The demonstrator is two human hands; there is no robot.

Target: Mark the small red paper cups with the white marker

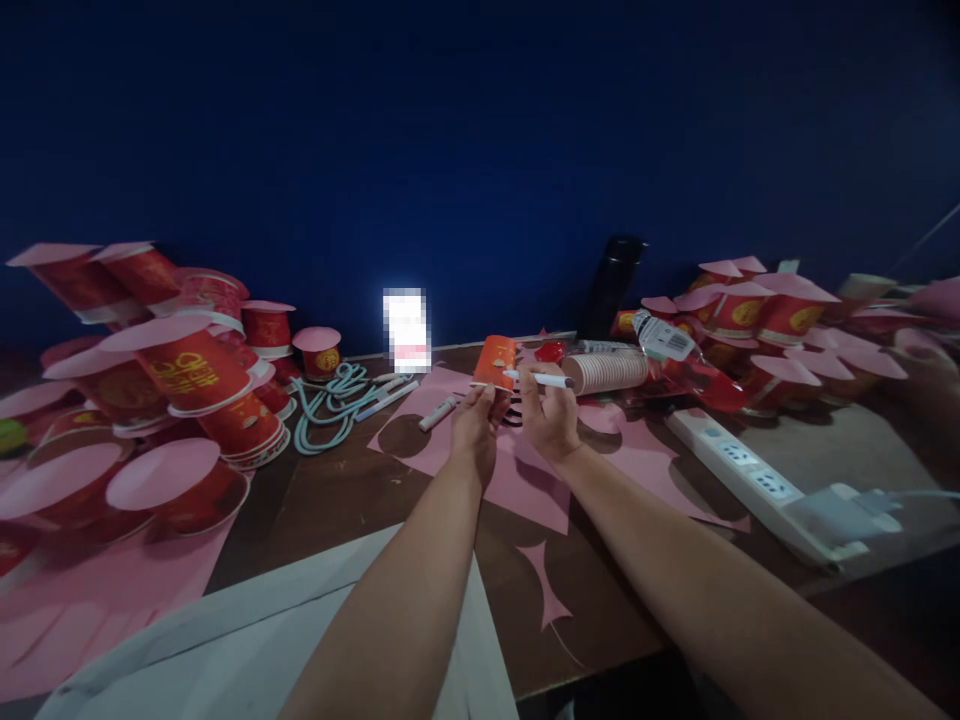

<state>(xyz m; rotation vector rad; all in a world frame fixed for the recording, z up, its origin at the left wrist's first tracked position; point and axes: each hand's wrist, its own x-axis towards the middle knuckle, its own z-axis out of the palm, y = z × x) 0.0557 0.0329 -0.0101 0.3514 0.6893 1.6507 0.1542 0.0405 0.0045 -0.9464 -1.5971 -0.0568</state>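
Note:
A red-orange paper cup [498, 358] with a gold mark on its side is held, rim down, above the middle of the table. My left hand [477, 428] is closed on the cup near its pale rim. In my right hand [550, 415] is a white marker [546, 379] with a dark end, gripped like a pen. The marker's other tip points at the cup's side; whether it touches the cup I cannot tell. Under both hands lies a pink paper sheet [525, 485] with round holes cut from it. Another marker [438, 413] lies left of my left hand.
Red cups topped with pink paper discs [199, 375] are piled at left, with more cups [799, 305] at right. A stack of nested cups [609, 370] lies near a black bottle [611, 285]. A power strip [739, 475], a coiled cable [322, 415] and a glowing screen [406, 330] are on the table.

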